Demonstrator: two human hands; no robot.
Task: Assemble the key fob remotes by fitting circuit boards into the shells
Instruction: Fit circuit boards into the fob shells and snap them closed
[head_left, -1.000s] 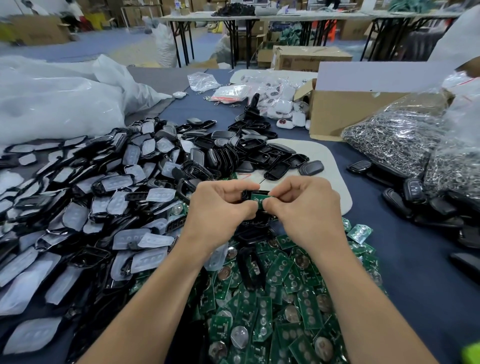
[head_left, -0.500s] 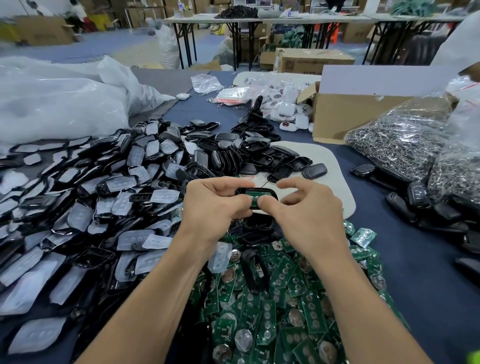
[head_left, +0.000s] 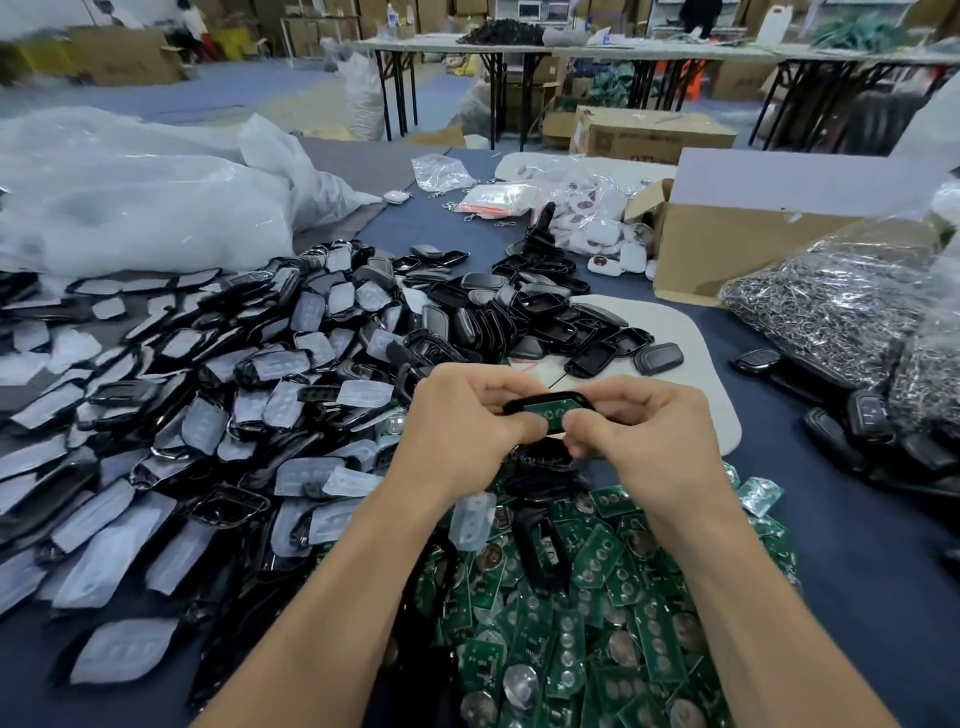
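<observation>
Both hands meet over the table's middle on one black key fob shell (head_left: 551, 401) with a green circuit board (head_left: 550, 413) lying inside it. My left hand (head_left: 465, 431) grips the shell's left end, thumb pressed on the board. My right hand (head_left: 641, 431) holds the right end, its fingertips curled under the shell. Below my wrists lies a heap of green circuit boards (head_left: 587, 613) with coin cells. A big pile of black shells with clear button pads (head_left: 218, 395) spreads to the left.
More empty black shells (head_left: 540, 317) lie ahead on a white mat (head_left: 711, 395). A cardboard box (head_left: 727, 244) and bags of metal key rings (head_left: 841, 306) stand right. Finished black fobs (head_left: 862, 415) lie at the right edge. White plastic bags (head_left: 130, 202) fill the far left.
The shell with the board has been turned more level and lifted slightly. My right fingers, spread half a second ago, have curled back onto the shell's right end.
</observation>
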